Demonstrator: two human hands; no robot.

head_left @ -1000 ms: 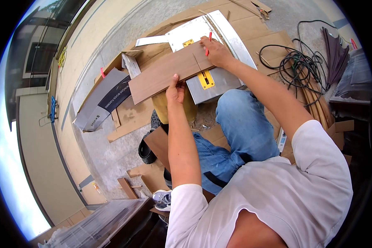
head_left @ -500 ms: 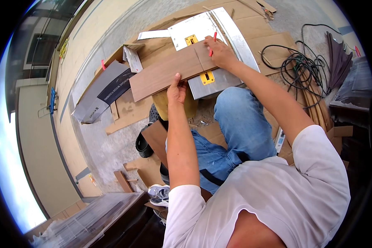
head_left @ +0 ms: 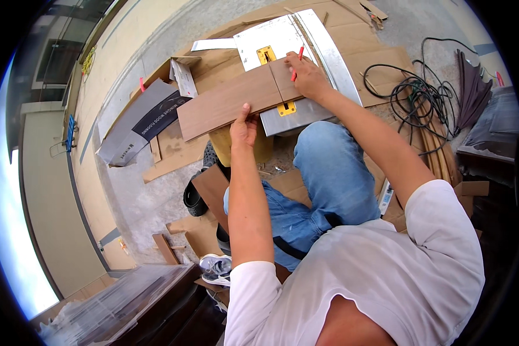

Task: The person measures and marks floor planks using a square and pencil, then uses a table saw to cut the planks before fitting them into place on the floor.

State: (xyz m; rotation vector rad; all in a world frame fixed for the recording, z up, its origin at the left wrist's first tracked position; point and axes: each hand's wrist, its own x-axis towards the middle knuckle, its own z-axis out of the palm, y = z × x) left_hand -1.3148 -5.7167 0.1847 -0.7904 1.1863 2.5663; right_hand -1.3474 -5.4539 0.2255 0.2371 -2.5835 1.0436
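A brown wood flooring plank with a dark line across it near its right end lies over a silver metal saw table. Yellow slotted inserts show beside both long edges of the plank. My left hand grips the near edge, its thumb on top and its fingers partly hidden below. Over the plank's right end, my right hand is closed around a red pencil or marker, too small to tell which. That hand rests at the plank, to the right of the dark line.
An opened flooring carton lies at left on the concrete. Coiled black cable and a folded dark umbrella are at right. Flattened cardboard spreads under the saw table. A yellow bucket-like support stands below the plank, near my knees.
The whole view has shifted slightly. Both hands keep their hold, and the plank stays in nearly the same place on the saw table.
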